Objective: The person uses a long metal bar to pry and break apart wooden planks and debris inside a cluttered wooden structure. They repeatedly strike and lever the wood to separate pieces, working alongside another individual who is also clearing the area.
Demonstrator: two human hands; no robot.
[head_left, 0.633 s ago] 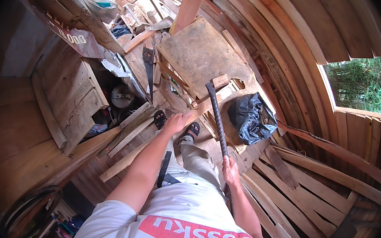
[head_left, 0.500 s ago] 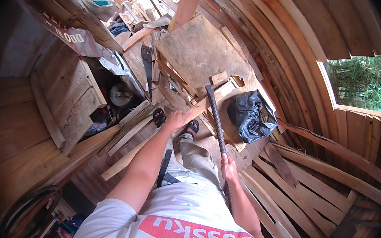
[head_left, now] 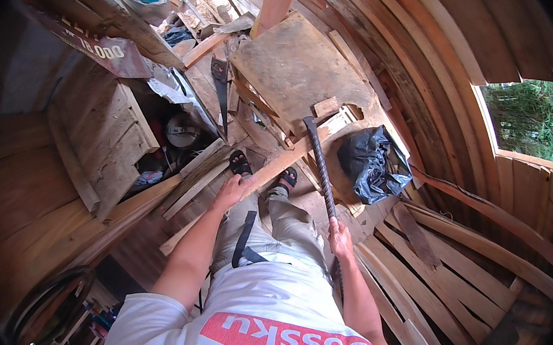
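My left hand [head_left: 231,193] is closed round a long, narrow wooden plank [head_left: 278,167], which runs diagonally between my feet and my legs. The plank's far end rests by the edge of a worn wooden board [head_left: 295,63]. In my right hand [head_left: 340,238] is a dark, ribbed metal pry bar [head_left: 322,170], gripped partway along its shaft. Its bent head lies on or just above the far part of the plank; contact there cannot be made out. The bar's near end passes beside my right forearm.
A handsaw [head_left: 219,92] lies left of the board, and a black plastic bag [head_left: 375,166] sits to its right. Wooden slats [head_left: 440,284] lie at right. An open wooden cabinet [head_left: 100,147] stands at left. Scrap wood [head_left: 206,3] covers the far floor.
My left hand has slid back along the plank, toward me and to the left. My right hand keeps its hold on the bar, and the whole view has shifted slightly.
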